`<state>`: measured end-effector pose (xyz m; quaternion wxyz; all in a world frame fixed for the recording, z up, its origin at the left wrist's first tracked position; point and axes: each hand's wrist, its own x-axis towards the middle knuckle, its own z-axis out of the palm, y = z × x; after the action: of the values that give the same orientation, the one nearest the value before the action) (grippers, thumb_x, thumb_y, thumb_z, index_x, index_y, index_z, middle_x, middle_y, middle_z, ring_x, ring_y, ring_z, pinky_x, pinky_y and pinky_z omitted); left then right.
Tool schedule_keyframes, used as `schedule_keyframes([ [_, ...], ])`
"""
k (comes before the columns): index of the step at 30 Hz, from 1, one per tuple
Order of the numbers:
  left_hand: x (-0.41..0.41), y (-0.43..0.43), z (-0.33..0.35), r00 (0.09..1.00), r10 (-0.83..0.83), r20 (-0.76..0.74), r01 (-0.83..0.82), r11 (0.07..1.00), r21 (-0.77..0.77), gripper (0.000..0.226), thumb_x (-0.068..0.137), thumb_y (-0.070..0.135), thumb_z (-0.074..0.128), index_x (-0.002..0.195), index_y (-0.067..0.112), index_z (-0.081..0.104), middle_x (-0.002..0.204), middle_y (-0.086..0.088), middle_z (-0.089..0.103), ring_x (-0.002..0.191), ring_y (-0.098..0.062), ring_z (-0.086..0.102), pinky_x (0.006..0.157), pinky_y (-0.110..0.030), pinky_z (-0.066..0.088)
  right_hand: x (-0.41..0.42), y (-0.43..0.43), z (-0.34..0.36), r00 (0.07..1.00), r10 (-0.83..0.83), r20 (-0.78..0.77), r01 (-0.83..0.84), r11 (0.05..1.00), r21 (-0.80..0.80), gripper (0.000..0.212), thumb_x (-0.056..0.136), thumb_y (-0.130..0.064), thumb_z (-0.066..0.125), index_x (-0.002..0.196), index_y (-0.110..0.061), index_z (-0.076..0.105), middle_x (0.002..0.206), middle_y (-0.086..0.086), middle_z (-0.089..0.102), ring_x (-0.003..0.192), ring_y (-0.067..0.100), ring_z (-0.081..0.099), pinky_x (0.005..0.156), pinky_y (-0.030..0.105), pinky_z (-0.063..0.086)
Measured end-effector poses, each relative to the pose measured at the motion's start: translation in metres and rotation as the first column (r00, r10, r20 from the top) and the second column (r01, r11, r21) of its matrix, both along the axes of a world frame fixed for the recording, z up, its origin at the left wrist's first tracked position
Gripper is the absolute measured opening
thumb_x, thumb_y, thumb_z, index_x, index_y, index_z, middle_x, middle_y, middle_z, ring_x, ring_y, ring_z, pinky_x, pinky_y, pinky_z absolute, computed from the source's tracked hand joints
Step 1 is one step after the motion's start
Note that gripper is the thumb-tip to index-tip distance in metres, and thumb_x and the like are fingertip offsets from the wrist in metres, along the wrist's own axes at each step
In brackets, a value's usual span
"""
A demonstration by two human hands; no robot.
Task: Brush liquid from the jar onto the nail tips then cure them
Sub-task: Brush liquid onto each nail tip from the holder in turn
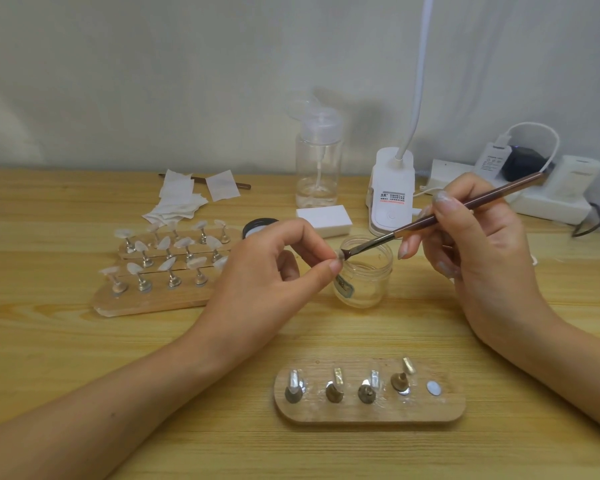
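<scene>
My left hand (274, 268) pinches a small nail tip on its stand (339, 255) between thumb and forefinger, just over the left rim of the open glass jar (364, 275). My right hand (478, 244) grips a brown brush (465, 206); its bristles touch the held nail tip above the jar. Near me lies a wooden holder (369, 393) with several metal stands carrying nail tips and one bare magnet spot at its right end. A larger wooden board (160, 268) with several nail tips on stands sits at the left.
Behind the jar are its black lid (257, 226), a white block (324, 220), a clear pump bottle (318, 161) and a white lamp base (392, 192) with a gooseneck. Paper wipes (184, 195) and a second brush lie at the back left. A power strip (548, 192) with chargers is at the back right.
</scene>
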<state>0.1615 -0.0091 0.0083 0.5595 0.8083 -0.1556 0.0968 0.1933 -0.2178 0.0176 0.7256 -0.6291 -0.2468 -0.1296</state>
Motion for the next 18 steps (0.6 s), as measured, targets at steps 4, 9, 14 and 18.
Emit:
schedule_keyframes([
  [4, -0.0001, -0.0001, -0.0003, 1.0, 0.004, 0.005, -0.004, 1.0, 0.002, 0.013, 0.087, 0.019, 0.075, 0.077, 0.022, 0.066, 0.078, 0.017, 0.067, 0.055, -0.01, 0.045, 0.05, -0.014, 0.038, 0.0014, -0.0013, -0.0014, 1.0, -0.017, -0.01, 0.017, 1.0, -0.009, 0.019, 0.098, -0.021, 0.048, 0.08, -0.015, 0.047, 0.061, 0.006, 0.067, 0.041, 0.003, 0.046, 0.042, 0.013, 0.031],
  [9, 0.0003, 0.0005, -0.0003, 1.0, -0.006, 0.014, 0.006, 1.0, 0.0, 0.013, 0.086, 0.018, 0.075, 0.078, 0.022, 0.067, 0.078, 0.017, 0.067, 0.054, -0.009, 0.044, 0.048, -0.012, 0.037, 0.0023, -0.002, -0.003, 0.999, -0.034, -0.018, 0.034, 0.999, -0.02, 0.019, 0.098, -0.021, 0.047, 0.08, -0.016, 0.047, 0.061, 0.006, 0.066, 0.04, 0.005, 0.043, 0.041, 0.014, 0.031],
  [14, 0.0005, 0.0009, -0.0009, 1.0, -0.012, 0.029, 0.011, 1.0, 0.012, 0.012, 0.087, 0.019, 0.075, 0.079, 0.022, 0.067, 0.08, 0.016, 0.066, 0.054, -0.008, 0.045, 0.05, -0.012, 0.037, 0.0024, -0.0019, -0.0025, 0.999, -0.038, -0.028, 0.038, 0.999, -0.015, 0.02, 0.096, -0.025, 0.05, 0.08, -0.014, 0.047, 0.06, 0.008, 0.065, 0.04, 0.007, 0.04, 0.042, 0.014, 0.031],
  [18, 0.001, 0.0009, -0.0009, 0.999, -0.005, 0.044, 0.004, 1.0, 0.025, 0.012, 0.086, 0.02, 0.075, 0.078, 0.023, 0.066, 0.081, 0.017, 0.066, 0.054, -0.007, 0.045, 0.051, -0.011, 0.038, 0.001, -0.0013, -0.002, 0.999, -0.038, -0.029, 0.037, 0.999, -0.014, 0.019, 0.093, -0.028, 0.051, 0.08, -0.015, 0.047, 0.06, 0.008, 0.065, 0.041, 0.007, 0.041, 0.041, 0.014, 0.03],
])
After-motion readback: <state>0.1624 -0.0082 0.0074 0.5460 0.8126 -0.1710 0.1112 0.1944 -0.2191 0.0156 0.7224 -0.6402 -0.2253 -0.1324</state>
